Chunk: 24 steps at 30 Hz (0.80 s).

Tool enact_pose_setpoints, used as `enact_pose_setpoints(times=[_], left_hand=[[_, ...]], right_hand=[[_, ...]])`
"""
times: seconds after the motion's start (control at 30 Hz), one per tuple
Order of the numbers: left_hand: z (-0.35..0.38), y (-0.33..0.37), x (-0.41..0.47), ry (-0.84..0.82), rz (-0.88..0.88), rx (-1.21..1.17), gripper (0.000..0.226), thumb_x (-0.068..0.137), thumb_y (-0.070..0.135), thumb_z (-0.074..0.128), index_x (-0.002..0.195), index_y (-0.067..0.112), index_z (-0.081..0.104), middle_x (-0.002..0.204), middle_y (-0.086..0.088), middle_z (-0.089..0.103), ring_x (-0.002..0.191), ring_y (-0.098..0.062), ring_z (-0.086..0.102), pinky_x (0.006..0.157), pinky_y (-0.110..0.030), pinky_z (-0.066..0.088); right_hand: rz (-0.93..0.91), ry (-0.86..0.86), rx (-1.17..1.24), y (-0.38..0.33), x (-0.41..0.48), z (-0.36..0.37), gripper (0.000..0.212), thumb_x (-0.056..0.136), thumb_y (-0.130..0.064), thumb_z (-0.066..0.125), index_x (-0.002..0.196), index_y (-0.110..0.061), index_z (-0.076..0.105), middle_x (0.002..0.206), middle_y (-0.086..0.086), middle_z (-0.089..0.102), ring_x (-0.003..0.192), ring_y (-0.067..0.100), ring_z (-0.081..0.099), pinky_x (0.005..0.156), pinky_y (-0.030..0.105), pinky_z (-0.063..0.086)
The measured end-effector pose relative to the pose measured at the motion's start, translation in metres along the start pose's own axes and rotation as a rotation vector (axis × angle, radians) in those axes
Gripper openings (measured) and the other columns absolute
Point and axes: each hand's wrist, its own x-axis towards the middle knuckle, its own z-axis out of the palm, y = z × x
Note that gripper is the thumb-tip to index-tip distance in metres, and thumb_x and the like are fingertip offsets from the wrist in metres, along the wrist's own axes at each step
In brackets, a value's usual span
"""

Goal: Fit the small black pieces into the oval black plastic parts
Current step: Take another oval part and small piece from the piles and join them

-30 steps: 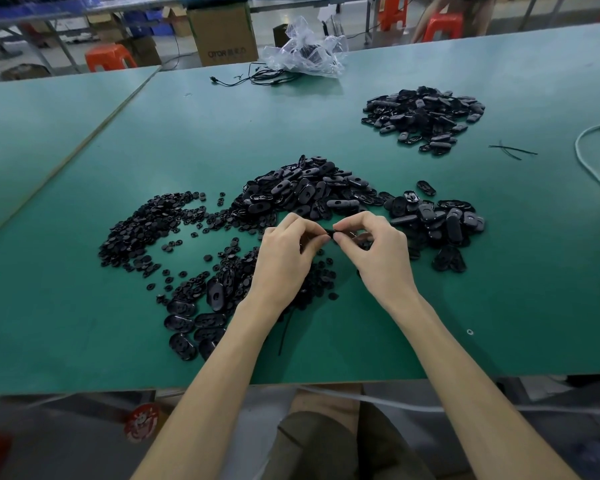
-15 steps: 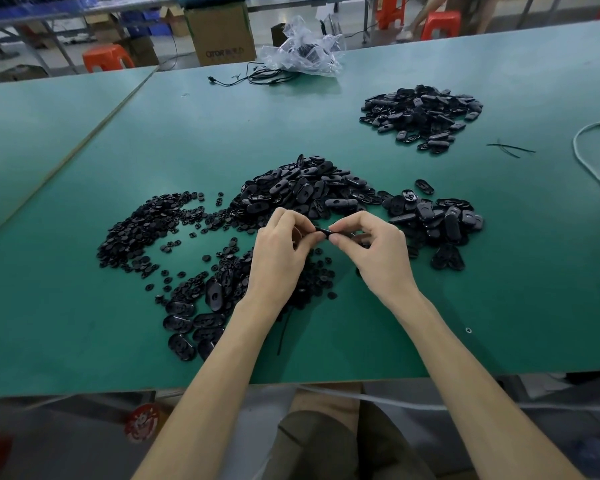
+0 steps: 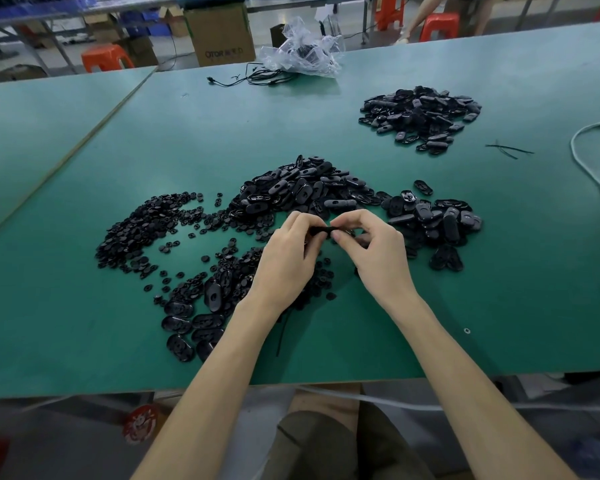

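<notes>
The fingers (image 3: 302, 221) of your left hand (image 3: 284, 265) and of your right hand (image 3: 381, 261) are curled and pinch, from both ends, one oval black plastic part (image 3: 321, 231), held over the green table top (image 3: 499, 289). Whether a small piece is already seated in it I cannot tell, because your fingertips cover that place. I think you should hold the oval level, press the piece in straight with a thumb and not at an angle, and feel that it sits flush before you let go. The loose small round black plastic pieces (image 3: 142, 230) lie to the left of the fingers and the heap of oval parts (image 3: 298, 188) just behind them, so only a short reach is needed.
</notes>
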Motion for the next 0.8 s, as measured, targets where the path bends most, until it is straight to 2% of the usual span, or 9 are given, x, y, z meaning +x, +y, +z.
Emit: enact_pose_setpoints(times=[0.1, 0.2, 0.27, 0.33, 0.43, 0.53, 0.8], left_hand=[[0.001, -0.001, -0.001, 0.018, 0.002, 0.012, 0.012, 0.103, 0.017, 0.061, 0.113, 0.012, 0.064, 0.109, 0.008, 0.059, 0.087, -0.008, 0.057, 0.082, -0.033, 0.054], [0.000, -0.001, 0.000, 0.007, -0.026, -0.011, 0.012, 0.103, 0.018, 0.062, 0.114, 0.013, 0.065, 0.107, 0.010, 0.059, 0.084, -0.003, 0.056, 0.080, -0.022, 0.050], [-0.002, -0.001, 0.000, 0.002, -0.052, -0.043, 0.012, 0.102, 0.015, 0.064, 0.114, 0.011, 0.067, 0.102, 0.010, 0.062, 0.085, 0.003, 0.058, 0.079, -0.012, 0.046], [-0.004, -0.001, 0.001, 0.001, -0.116, -0.126, 0.012, 0.101, 0.011, 0.067, 0.112, 0.012, 0.070, 0.091, 0.013, 0.067, 0.079, 0.006, 0.062, 0.076, -0.007, 0.045], [-0.010, -0.001, 0.003, -0.043, -0.215, -0.336, 0.014, 0.098, 0.005, 0.070, 0.104, 0.017, 0.071, 0.079, 0.013, 0.073, 0.068, 0.001, 0.068, 0.072, -0.013, 0.051], [-0.015, 0.002, 0.004, -0.085, -0.250, -0.514, 0.019, 0.095, 0.000, 0.070, 0.100, 0.018, 0.073, 0.078, 0.011, 0.076, 0.069, 0.000, 0.070, 0.071, -0.015, 0.054], [-0.015, -0.001, 0.005, -0.151, -0.319, -0.620, 0.011, 0.095, 0.007, 0.073, 0.105, 0.007, 0.075, 0.086, -0.001, 0.079, 0.076, -0.008, 0.072, 0.076, -0.018, 0.056]], right_hand=[[0.005, 0.013, -0.007, 0.001, 0.001, 0.000, 0.017, 0.094, -0.011, 0.075, 0.104, -0.025, 0.074, 0.101, -0.009, 0.075, 0.097, 0.010, 0.068, 0.087, 0.031, 0.055], [0.006, 0.025, -0.008, 0.001, 0.000, -0.001, 0.015, 0.094, -0.013, 0.075, 0.100, -0.027, 0.075, 0.096, -0.011, 0.076, 0.100, 0.012, 0.069, 0.092, 0.040, 0.055], [0.007, 0.034, -0.003, 0.001, 0.000, -0.001, 0.015, 0.094, -0.015, 0.076, 0.097, -0.030, 0.075, 0.094, -0.011, 0.076, 0.099, 0.012, 0.070, 0.091, 0.043, 0.055], [0.006, 0.049, 0.008, 0.000, 0.000, -0.001, 0.013, 0.094, -0.017, 0.077, 0.098, -0.029, 0.075, 0.093, -0.011, 0.076, 0.096, 0.010, 0.070, 0.090, 0.043, 0.056], [0.004, 0.052, 0.023, -0.002, -0.001, -0.001, 0.009, 0.093, -0.018, 0.077, 0.101, -0.023, 0.077, 0.093, -0.011, 0.076, 0.093, 0.007, 0.071, 0.088, 0.038, 0.057], [0.001, 0.059, 0.052, -0.003, -0.001, -0.003, 0.009, 0.094, -0.018, 0.076, 0.103, -0.021, 0.078, 0.094, -0.010, 0.077, 0.094, 0.007, 0.071, 0.087, 0.035, 0.058], [0.005, 0.064, 0.063, -0.004, -0.001, -0.003, 0.010, 0.095, -0.015, 0.075, 0.102, -0.021, 0.078, 0.094, -0.011, 0.077, 0.094, 0.005, 0.071, 0.087, 0.035, 0.058]])
